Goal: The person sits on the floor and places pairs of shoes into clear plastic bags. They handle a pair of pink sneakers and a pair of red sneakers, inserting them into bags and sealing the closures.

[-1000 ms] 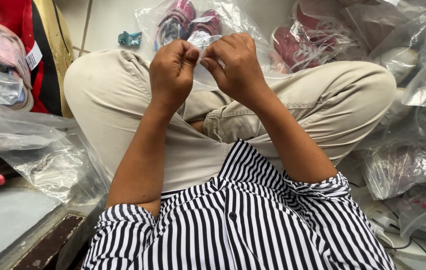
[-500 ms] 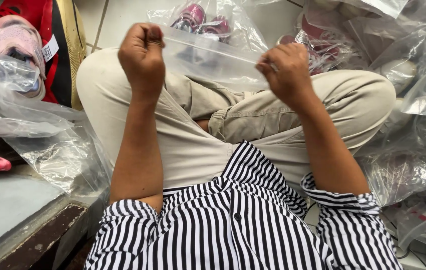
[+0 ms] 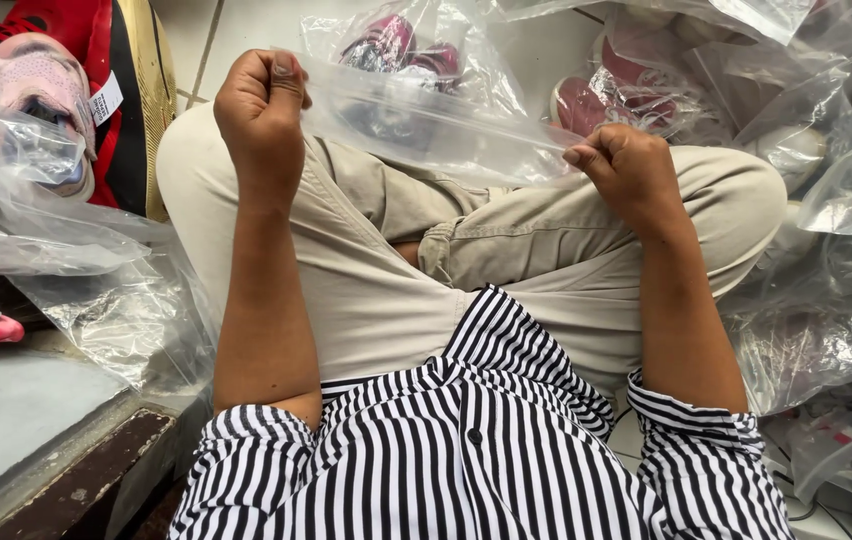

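Note:
I sit cross-legged in beige trousers and a striped shirt. A clear plastic bag (image 3: 426,115) is stretched flat between my two fists above my knees. My left hand (image 3: 261,100) grips the bag's left edge, thumb on top. My right hand (image 3: 626,170) pinches its right edge, lower and nearer my right knee. Through the bag I see pink shoes (image 3: 396,45) lying on the tiled floor in their own plastic wrap.
Bagged pink shoes (image 3: 636,85) and crumpled clear bags (image 3: 836,300) pile up at the right. At the left are a pale pink shoe in plastic (image 3: 36,90), a red and black bag (image 3: 116,60), more loose plastic (image 3: 116,310) and a grey ledge (image 3: 6,420).
My hands were close together at the bag's middle a second ago. They have pulled apart sideways, spreading the bag wide between them.

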